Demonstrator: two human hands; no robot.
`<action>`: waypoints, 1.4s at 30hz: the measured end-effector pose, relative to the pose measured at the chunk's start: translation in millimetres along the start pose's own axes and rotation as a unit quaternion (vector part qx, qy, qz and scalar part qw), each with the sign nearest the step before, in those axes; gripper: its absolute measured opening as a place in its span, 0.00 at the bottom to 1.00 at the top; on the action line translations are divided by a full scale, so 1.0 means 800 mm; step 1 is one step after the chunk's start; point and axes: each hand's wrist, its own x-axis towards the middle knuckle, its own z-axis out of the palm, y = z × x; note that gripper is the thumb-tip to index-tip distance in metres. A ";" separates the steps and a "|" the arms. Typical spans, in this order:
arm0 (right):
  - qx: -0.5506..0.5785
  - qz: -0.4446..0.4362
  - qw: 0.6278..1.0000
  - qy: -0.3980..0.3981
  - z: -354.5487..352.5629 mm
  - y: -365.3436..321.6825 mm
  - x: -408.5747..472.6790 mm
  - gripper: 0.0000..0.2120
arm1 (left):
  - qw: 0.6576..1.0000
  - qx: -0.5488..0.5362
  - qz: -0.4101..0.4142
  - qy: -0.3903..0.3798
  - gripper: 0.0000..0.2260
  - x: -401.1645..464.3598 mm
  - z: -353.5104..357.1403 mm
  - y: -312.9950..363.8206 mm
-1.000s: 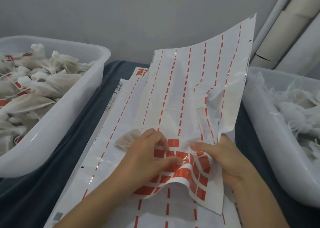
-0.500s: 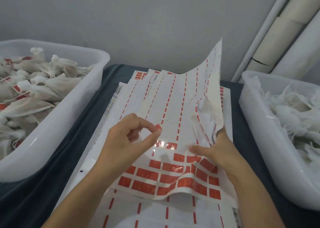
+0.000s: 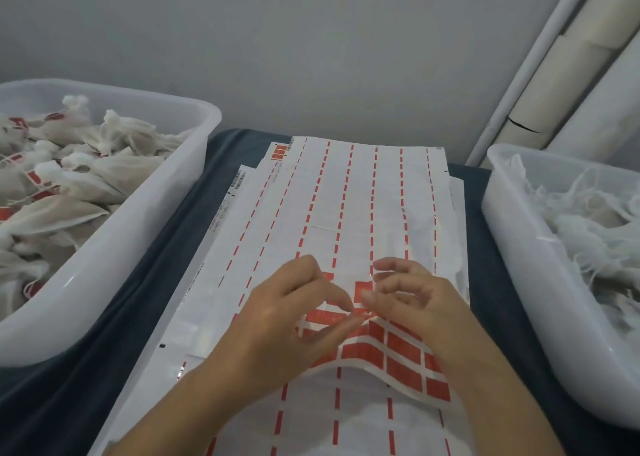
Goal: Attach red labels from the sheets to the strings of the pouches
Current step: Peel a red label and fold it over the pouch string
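step: sticking label | left hand (image 3: pixel 284 320) + right hand (image 3: pixel 412 303) – both pinching something tiny above the label sheet (image 3: pixel 363 220), can't tell what | tip – keep it centred, fold slowly

We face a plain grey wall (image 3: pixel 277 39) that fills the upper half from ten to one o'clock, evenly and softly lit. At two o'clock a white pipe (image 3: pixel 526 71) leans against it, with pale cardboard tubes (image 3: pixel 571 64) just beside it. Below us, from seven to four o'clock, a dark blue-grey cloth (image 3: pixel 131 317) covers the work surface.
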 end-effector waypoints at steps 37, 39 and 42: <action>0.104 -0.107 0.979 0.141 0.002 -0.001 -0.010 0.21 | 0.890 -0.290 -0.351 0.002 0.04 0.008 -0.008 -0.003; 0.131 -0.089 0.982 0.099 -0.001 -0.005 -0.015 0.17 | 0.890 -0.286 -0.354 -0.003 0.04 0.008 -0.007 -0.003; 0.080 -0.115 0.990 -0.002 0.006 -0.009 -0.018 0.17 | 0.892 -0.278 -0.355 -0.015 0.03 0.008 -0.005 -0.003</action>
